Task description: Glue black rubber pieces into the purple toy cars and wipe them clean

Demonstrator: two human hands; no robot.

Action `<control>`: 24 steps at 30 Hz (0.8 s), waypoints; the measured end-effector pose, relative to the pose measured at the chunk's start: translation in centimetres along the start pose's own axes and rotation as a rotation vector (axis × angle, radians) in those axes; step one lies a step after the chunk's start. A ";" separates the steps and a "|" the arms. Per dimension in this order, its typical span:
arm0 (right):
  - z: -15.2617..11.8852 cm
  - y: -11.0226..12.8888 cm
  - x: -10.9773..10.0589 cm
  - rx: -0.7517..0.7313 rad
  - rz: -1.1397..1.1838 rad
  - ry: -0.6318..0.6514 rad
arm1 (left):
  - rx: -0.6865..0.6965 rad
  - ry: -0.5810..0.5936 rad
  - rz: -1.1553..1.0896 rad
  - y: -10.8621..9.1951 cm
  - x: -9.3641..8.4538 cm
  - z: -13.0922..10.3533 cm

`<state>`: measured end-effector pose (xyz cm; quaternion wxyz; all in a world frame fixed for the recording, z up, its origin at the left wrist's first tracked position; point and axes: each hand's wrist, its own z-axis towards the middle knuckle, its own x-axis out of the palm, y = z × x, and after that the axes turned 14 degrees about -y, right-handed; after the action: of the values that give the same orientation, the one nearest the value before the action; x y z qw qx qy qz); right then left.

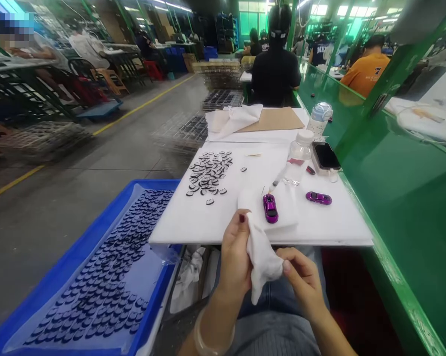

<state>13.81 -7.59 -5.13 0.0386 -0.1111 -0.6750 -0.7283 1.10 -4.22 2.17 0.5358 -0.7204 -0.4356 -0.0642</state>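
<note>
A white cloth is stretched between my two hands, in front of the table's near edge. My left hand is closed on its upper left part, thumb on top. The fingers of my right hand pinch its lower right corner. Whether the cloth covers something small cannot be made out. Just beyond it, a purple toy car rests on a white pad. Another purple toy car lies to the right. A thin syringe-like tool lies behind the nearer car.
Many small dark parts are scattered on the white tabletop. A blue tray at lower left holds rows of similar parts. A clear bottle, a phone and a patterned cup stand at right, beside a green bench.
</note>
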 end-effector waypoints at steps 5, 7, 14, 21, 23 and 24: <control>0.6 1.0 -1.7 0.083 -0.016 -0.160 | 0.374 -0.054 0.299 0.9 0.0 1.4; 1.7 2.3 -2.9 0.086 -0.041 -0.289 | 0.500 -0.029 0.499 1.1 0.0 2.3; 12.2 9.9 -5.1 -0.562 -0.215 -0.841 | 0.759 -0.045 0.741 0.0 -2.6 4.5; 25.4 11.4 -2.5 -1.191 -0.879 -0.332 | 0.785 -0.343 1.045 -4.3 -13.5 3.8; 26.6 10.1 -2.3 -1.123 -0.895 -0.300 | 0.770 -0.600 1.048 -5.3 -17.5 3.2; 26.8 9.1 -2.0 -1.075 -0.871 -0.334 | 0.752 -0.705 1.050 -5.7 -19.4 2.9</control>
<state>20.58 18.06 5.03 -0.4199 0.0550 -0.2021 -0.8831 -15.81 -12.45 -5.83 0.5351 -0.5794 -0.1722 0.5902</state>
